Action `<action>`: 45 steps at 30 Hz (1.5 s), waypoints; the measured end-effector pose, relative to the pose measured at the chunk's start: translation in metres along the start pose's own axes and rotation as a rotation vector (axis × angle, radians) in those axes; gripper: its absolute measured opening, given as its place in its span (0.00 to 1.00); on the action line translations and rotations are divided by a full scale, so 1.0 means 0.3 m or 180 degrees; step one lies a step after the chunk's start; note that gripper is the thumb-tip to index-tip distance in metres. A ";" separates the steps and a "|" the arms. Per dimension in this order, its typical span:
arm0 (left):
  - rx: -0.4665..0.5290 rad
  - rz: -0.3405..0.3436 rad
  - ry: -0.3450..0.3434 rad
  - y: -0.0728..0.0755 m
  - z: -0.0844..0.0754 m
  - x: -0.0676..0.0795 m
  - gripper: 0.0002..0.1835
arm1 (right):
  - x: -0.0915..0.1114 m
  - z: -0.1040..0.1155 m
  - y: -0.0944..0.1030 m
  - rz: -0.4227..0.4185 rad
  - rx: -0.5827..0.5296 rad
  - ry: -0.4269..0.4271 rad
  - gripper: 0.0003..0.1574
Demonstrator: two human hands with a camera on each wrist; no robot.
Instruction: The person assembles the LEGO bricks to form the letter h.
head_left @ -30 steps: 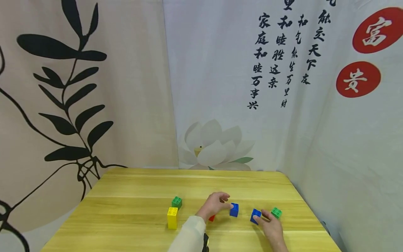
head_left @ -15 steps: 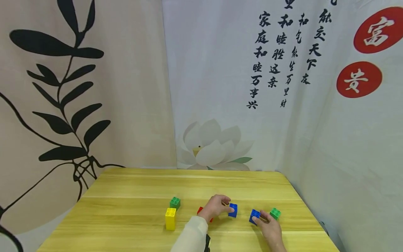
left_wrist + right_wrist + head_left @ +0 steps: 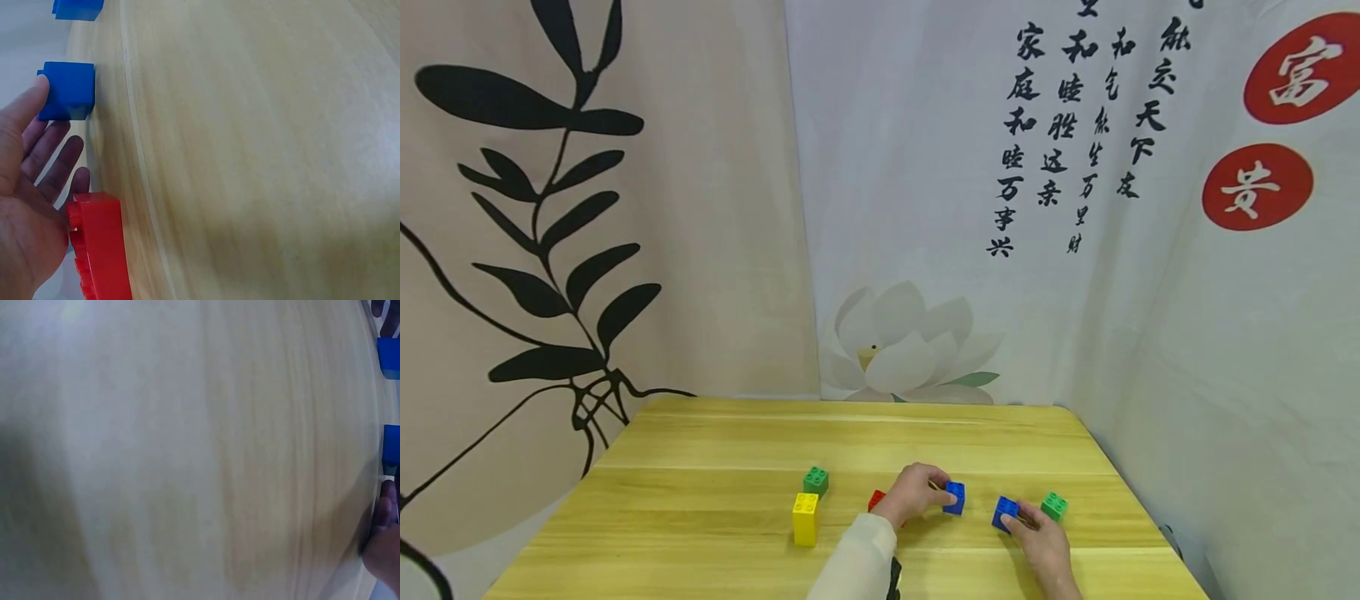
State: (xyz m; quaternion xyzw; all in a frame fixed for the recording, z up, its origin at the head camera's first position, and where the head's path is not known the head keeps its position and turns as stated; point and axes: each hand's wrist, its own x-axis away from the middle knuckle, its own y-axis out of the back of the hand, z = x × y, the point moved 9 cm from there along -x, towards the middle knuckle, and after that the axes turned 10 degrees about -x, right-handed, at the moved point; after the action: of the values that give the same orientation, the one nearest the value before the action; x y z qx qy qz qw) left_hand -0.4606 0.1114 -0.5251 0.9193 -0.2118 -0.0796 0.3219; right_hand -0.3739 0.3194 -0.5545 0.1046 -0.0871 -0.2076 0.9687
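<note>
My left hand (image 3: 913,493) pinches a blue toy brick (image 3: 955,497) between thumb and fingers. In the left wrist view the thumb lies on the near side of this blue brick (image 3: 70,90), with fingers behind it. A second blue brick (image 3: 1003,508) stands a short gap to the right, and my right hand (image 3: 1045,542) pinches it by thumb and fingers. In the right wrist view only part of that blue brick (image 3: 392,444) shows at the edge. A long red brick (image 3: 103,250) lies beside the left palm, mostly covered by the hand in the head view.
A green brick (image 3: 1054,506) sits just beyond the right fingers. To the left, a tall yellow brick (image 3: 805,521) stands in front of another green brick (image 3: 816,481). All rest on a wooden table (image 3: 700,475) with a printed curtain (image 3: 895,167) behind.
The head view has shifted slightly. My left wrist has moved a little, so more of the red brick shows at its left. Both hands stay on the blue bricks, which keep their gap.
</note>
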 end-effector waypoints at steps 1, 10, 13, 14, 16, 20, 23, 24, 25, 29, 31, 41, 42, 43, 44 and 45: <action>-0.0013 -0.0020 -0.0008 0.005 -0.002 0.003 0.17 | -0.001 -0.001 -0.001 0.0000 0.0005 -0.0002 0.40; -0.0174 -0.0142 -0.0084 0.060 -0.018 0.016 0.16 | 0.000 0.002 -0.008 0.0122 -0.0005 0.0017 0.40; -0.0149 -0.0161 -0.0099 0.081 -0.026 0.023 0.16 | 0.002 0.005 -0.008 0.0161 0.0028 0.0058 0.40; -0.0124 -0.0163 -0.0091 0.087 -0.026 0.026 0.16 | 0.003 0.006 -0.007 0.0166 0.0041 0.0069 0.39; -0.0098 -0.0193 -0.0105 0.101 -0.028 0.030 0.17 | 0.004 0.008 -0.007 0.0174 0.0083 0.0087 0.39; -0.0053 -0.0272 -0.0121 0.130 -0.026 0.037 0.17 | 0.009 0.017 -0.010 0.0204 0.0176 0.0137 0.40; -0.0007 -0.0297 -0.0111 0.143 -0.022 0.042 0.18 | 0.013 0.022 -0.014 0.0226 0.0234 0.0176 0.39; 0.0011 -0.0296 -0.0099 0.147 -0.020 0.044 0.18 | 0.014 0.024 -0.016 0.0238 0.0254 0.0197 0.39; 0.0017 -0.0302 -0.0110 0.151 -0.020 0.046 0.17 | 0.015 0.026 -0.017 0.0247 0.0280 0.0218 0.39; 0.0002 -0.0322 -0.0133 0.166 -0.020 0.055 0.16 | 0.019 0.032 -0.024 0.0261 0.0330 0.0304 0.38; -0.0006 -0.0331 -0.0150 0.174 -0.023 0.062 0.16 | 0.022 0.035 -0.028 0.0258 0.0330 0.0345 0.38; 0.0003 -0.0428 -0.0153 0.223 -0.029 0.093 0.15 | 0.041 0.061 -0.089 0.0407 0.0363 0.0546 0.34; 0.0012 -0.0433 -0.0149 0.227 -0.028 0.096 0.15 | 0.044 0.063 -0.098 0.0438 0.0360 0.0550 0.34; 0.0027 -0.0436 -0.0149 0.230 -0.028 0.098 0.15 | 0.047 0.065 -0.107 0.0469 0.0340 0.0536 0.34; 0.0031 -0.0441 -0.0146 0.233 -0.028 0.101 0.15 | 0.051 0.066 -0.116 0.0507 0.0331 0.0527 0.34; 0.0042 -0.0443 -0.0145 0.236 -0.028 0.103 0.15 | 0.055 0.069 -0.126 0.0557 0.0309 0.0522 0.34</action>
State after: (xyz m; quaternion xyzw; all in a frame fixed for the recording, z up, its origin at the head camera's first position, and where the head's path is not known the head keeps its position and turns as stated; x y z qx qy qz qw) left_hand -0.4545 0.0527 -0.4746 0.9319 -0.1551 -0.1212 0.3046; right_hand -0.3780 0.2754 -0.5417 0.1600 -0.0264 -0.1086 0.9808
